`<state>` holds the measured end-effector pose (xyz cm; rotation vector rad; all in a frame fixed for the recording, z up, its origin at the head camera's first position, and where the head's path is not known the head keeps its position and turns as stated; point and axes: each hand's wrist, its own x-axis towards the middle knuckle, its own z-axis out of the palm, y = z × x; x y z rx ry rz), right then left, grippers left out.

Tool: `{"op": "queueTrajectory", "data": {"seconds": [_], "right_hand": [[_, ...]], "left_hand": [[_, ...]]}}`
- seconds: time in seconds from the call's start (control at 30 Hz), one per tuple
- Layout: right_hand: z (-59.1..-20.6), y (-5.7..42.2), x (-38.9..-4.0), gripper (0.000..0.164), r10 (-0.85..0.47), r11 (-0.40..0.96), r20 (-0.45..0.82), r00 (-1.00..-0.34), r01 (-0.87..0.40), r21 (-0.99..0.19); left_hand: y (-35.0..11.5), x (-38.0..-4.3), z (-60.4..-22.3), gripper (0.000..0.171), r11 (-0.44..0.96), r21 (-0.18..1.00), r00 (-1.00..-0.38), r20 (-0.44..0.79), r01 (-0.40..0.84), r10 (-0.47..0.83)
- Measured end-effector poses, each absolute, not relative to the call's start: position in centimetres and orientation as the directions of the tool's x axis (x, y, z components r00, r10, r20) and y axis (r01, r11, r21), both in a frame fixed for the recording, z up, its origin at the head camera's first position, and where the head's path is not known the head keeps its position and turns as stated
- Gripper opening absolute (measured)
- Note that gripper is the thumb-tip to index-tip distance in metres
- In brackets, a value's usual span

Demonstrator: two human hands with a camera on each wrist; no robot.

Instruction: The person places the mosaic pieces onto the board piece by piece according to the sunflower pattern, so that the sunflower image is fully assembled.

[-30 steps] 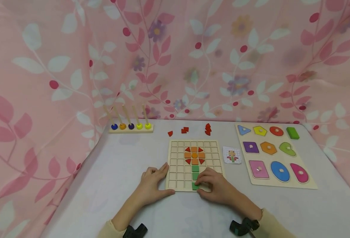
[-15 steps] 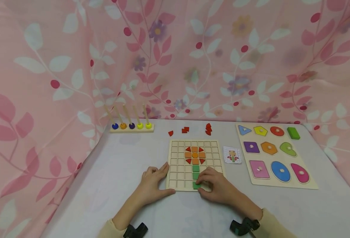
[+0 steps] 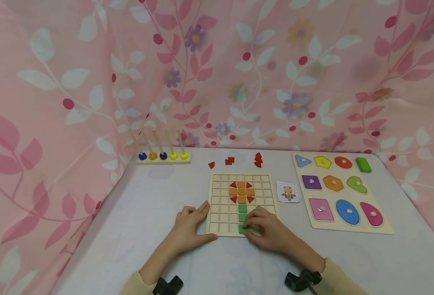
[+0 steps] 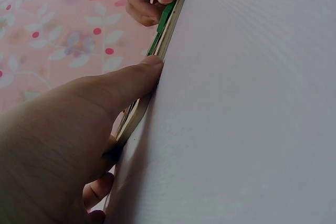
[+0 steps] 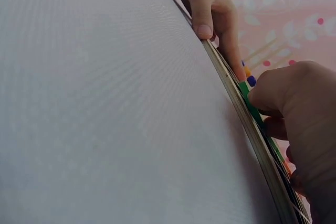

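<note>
A pale wooden grid board (image 3: 217,217) lies on the table before me. In its squares sit orange tiles (image 3: 241,200) round an orange disc, with red triangles at the corners. Below them green square tiles (image 3: 242,208) run down one column. My right hand (image 3: 270,231) pinches the nearest green tile (image 3: 242,229) between thumb and fingers, at the row by the board's front edge. In the right wrist view this green tile (image 5: 253,111) shows at the thumb tip. My left hand (image 3: 187,231) rests at the board's front left corner, index finger along the side, thumb along the front.
A printed pattern card (image 3: 288,191) lies right of the board. Farther right is a shape puzzle (image 3: 316,225), with a green block (image 3: 363,165) at its far corner. Red pieces (image 3: 229,161) lie behind the board. A peg stand with beads (image 3: 163,161) stands at the back left.
</note>
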<state>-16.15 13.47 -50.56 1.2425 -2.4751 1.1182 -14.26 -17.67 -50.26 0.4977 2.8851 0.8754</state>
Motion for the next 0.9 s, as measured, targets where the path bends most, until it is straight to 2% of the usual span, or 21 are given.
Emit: {"op": "queueTrajectory", "data": {"seconds": [0.37,0.9], "right_hand": [[-50.38,13.56,-16.26,0.017,-0.646,0.351,0.441,-0.623,-0.755,-0.553],[-50.59,13.44,-16.21,0.018,-0.614,0.373,0.451,-0.647,-0.742,-0.557]], "left_hand": [[-17.66,-14.21,-49.95,0.099,0.782,0.558,-0.943,0.005,0.279,0.332],[-17.67,-14.18,-49.98,0.099,0.780,0.560,-0.943,0.007,0.279,0.332]]}}
